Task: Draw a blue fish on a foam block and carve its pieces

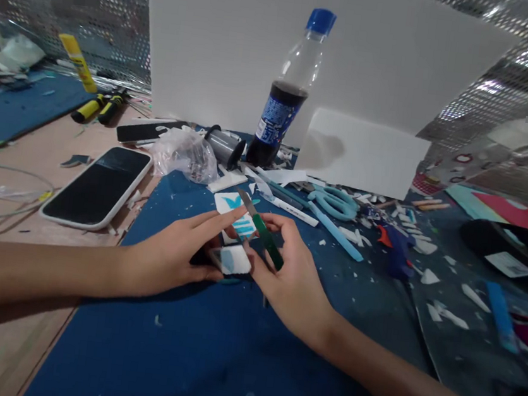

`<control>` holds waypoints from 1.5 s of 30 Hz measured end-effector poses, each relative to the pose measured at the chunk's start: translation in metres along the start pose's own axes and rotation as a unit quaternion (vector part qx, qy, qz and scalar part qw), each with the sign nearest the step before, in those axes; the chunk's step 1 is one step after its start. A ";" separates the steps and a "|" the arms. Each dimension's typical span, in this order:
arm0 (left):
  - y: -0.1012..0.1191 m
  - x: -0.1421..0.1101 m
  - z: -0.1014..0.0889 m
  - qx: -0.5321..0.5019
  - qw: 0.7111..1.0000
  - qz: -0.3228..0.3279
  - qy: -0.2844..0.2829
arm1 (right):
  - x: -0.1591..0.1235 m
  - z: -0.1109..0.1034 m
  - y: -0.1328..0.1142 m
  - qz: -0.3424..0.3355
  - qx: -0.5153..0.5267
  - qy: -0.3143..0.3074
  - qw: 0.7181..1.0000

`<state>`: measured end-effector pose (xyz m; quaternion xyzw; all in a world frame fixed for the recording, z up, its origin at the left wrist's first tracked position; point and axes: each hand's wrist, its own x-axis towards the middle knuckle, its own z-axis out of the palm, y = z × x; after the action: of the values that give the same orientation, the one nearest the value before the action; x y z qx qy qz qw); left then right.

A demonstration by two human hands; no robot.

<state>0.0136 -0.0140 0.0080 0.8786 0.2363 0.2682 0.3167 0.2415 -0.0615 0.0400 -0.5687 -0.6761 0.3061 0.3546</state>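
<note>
The half-closed left hand [182, 249] gripped a small white piece [236, 260] above the blue-topped worktop [155, 351], apparently to steady it, while the loosely curled right hand [291, 268] held a green-handled knife [267, 240], blade pointing away, probably sparing the piece

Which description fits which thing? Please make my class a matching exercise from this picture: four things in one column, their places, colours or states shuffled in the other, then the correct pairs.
Things
1. Knife
2. Phone
3. Bottle
4. Spool

Descriptions
A. Grey, beside a blue-capped container
B. Lying flat, face up
C. In the right hand
D. Partly filled with dark liquid

Right pairs
1-C, 2-B, 3-D, 4-A
</note>
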 end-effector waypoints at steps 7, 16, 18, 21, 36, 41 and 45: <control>0.009 0.005 -0.009 -0.049 0.998 -0.039 -0.006 | 0.002 -0.009 0.012 0.038 0.181 -0.013 0.983; -0.001 0.005 -0.012 -0.289 0.944 -0.159 0.001 | 0.000 -0.013 0.020 0.004 0.232 0.016 0.973; -0.003 0.003 -0.011 -0.345 0.920 -0.186 0.017 | -0.001 -0.016 0.022 -0.074 0.148 0.058 0.985; -0.002 0.001 -0.010 -0.391 0.897 -0.207 0.023 | -0.001 -0.021 0.026 -0.188 0.027 0.089 0.978; 0.007 0.000 -0.015 -0.347 0.926 -0.143 0.049 | 0.007 -0.014 0.016 -0.304 -0.242 -0.025 0.921; 0.004 0.002 -0.015 -0.211 0.974 -0.053 0.057 | 0.006 -0.013 0.016 -0.320 -0.228 -0.045 0.918; 0.007 0.001 -0.018 -0.114 0.992 -0.022 0.044 | 0.003 -0.013 0.014 -0.317 -0.194 -0.065 0.926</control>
<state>0.0049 -0.0101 0.0247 0.8186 0.2375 0.3246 0.4100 0.2602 -0.0556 0.0361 -0.3609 -0.8891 0.0764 0.2709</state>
